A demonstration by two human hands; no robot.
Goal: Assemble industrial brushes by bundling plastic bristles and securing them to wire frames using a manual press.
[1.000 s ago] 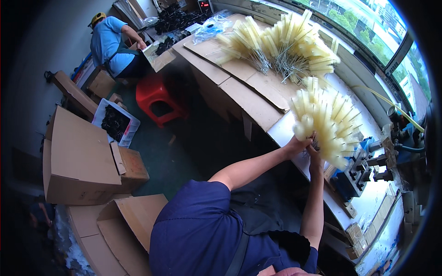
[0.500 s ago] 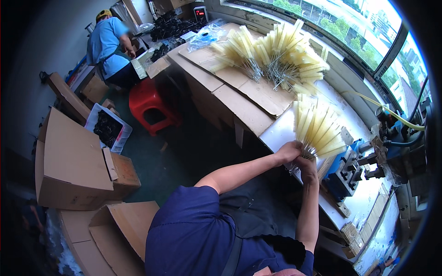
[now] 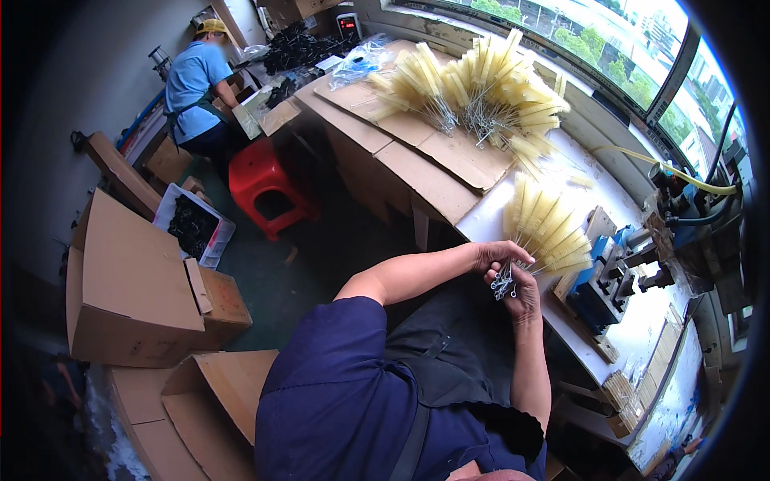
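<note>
A fan of tube brushes (image 3: 547,228) with pale yellow bristles is gathered in front of me at the table edge. My right hand (image 3: 524,297) is closed around their wire stems. The looped wire ends (image 3: 504,282) stick out of it toward me. My left hand (image 3: 502,255) is closed against the same stems just beyond, its thumb lying along them; its fingertips are partly hidden. A large heap of similar brushes (image 3: 489,92) lies on cardboard (image 3: 409,156) farther back, wire ends toward me.
To the right stands a blue and metal bench machine (image 3: 597,284) on a wooden board, with hoses behind it. A red stool (image 3: 269,188), cardboard boxes (image 3: 140,280) and a white crate (image 3: 192,224) of black parts are at left. A co-worker (image 3: 200,88) stands at the far left table.
Both hands have drawn slightly toward me with the brushes, and the looped wire ends now show clearly. The co-worker has straightened up somewhat and shifted right.
</note>
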